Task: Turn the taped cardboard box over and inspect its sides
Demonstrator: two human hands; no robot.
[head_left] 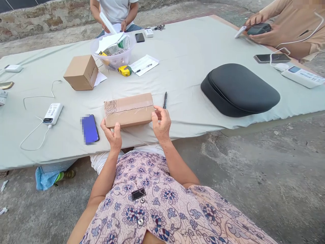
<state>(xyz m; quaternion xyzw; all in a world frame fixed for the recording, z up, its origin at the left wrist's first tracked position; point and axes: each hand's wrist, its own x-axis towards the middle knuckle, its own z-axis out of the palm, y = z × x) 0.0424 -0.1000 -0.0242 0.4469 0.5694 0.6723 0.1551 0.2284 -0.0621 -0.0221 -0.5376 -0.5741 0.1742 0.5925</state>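
A long cardboard box (129,112) with a taped seam and dark scribbled lines on its left end is held near the table's front edge. My left hand (113,135) grips its left end, thumb against the front side. Around the right end, my right hand (161,122) is closed with the thumb at the near corner. Just beyond my right hand lies a black pen (165,100). To the left of my left hand a phone (90,129) with a blue screen lies on the cloth. The fingers beneath the box are partly hidden.
A second cardboard box (80,73), a plastic basket (116,59) and a yellow tape measure (125,70) stand farther back. A black padded case (241,88) lies to the right. A white power bank (52,113) with a cable is on the left. Two people sit across the table.
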